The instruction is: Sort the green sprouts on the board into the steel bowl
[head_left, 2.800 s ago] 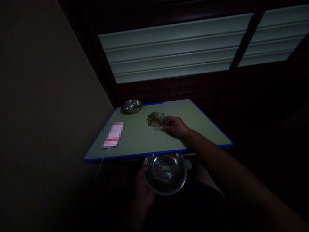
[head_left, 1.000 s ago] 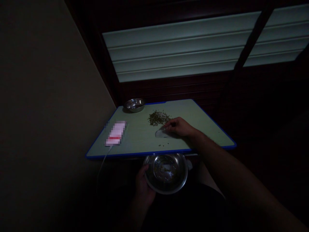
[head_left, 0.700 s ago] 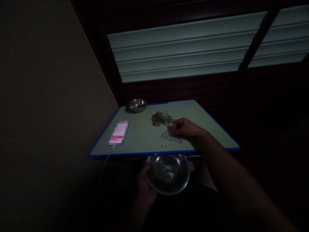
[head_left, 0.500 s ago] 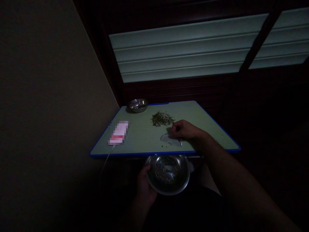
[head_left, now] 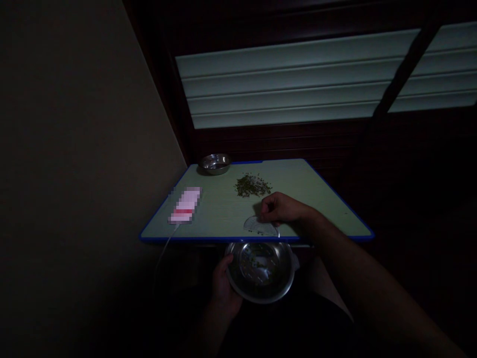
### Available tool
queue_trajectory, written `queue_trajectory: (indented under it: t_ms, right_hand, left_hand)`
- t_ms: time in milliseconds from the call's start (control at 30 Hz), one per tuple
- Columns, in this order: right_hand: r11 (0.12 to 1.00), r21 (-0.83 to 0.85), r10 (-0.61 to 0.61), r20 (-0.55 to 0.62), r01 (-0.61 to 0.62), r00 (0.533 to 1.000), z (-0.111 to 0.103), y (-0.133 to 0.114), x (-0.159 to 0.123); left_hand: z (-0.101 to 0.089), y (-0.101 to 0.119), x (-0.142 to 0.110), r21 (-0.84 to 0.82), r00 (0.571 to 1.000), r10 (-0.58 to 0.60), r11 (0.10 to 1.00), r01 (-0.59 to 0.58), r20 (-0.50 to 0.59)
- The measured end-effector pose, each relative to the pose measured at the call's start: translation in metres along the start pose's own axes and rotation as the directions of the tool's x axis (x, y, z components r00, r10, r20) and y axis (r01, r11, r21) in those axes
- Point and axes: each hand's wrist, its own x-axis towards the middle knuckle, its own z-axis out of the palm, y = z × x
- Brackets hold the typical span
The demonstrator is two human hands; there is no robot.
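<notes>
My right hand (head_left: 280,208) pinches a clear half-round protractor (head_left: 261,226) by its curved side. The protractor lies close to the table's front edge, its straight side facing me, with a few loose grains showing at it. Beyond it, a pile of small greenish-brown beans or grains (head_left: 251,185) is spread on the pale green table (head_left: 219,209). Below the front edge, my left hand (head_left: 224,283) grips the left rim of a steel bowl (head_left: 261,293). Some green bits and shiny reflections show inside that bowl.
A smaller steel bowl (head_left: 215,164) stands at the table's back left corner. At the left lies a blurred-out phone (head_left: 185,205) with a white cable (head_left: 164,253) hanging over the front edge. Behind the table rises a dark wooden panel with pale slats (head_left: 290,79).
My right hand has drawn the protractor from beside the pile towards me, to the front edge, with a few grains. The left hand keeps the bowl below the edge. The view has shifted slightly.
</notes>
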Motion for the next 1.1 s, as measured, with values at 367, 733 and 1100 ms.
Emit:
queue_trajectory:
  t_ms: [367,733,1100]
  right_hand:
    - [0.999,0.048,0.011,0.059,-0.013,0.998,0.001,0.001,0.000]
    - [0.999,0.035,-0.003,0.123,-0.001,0.992,-0.002,0.003,0.002]
    - [0.972,-0.157,-0.228,-0.444,0.175,0.867,-0.008,0.013,0.011]
  left_hand:
    - [0.001,-0.001,0.000,0.011,1.000,0.016,1.000,-0.016,0.001]
    - [-0.001,-0.002,0.002,-0.011,1.000,0.023,1.000,-0.023,-0.004]
    - [-0.003,-0.002,0.001,-0.013,0.999,0.011,1.000,-0.011,-0.046]
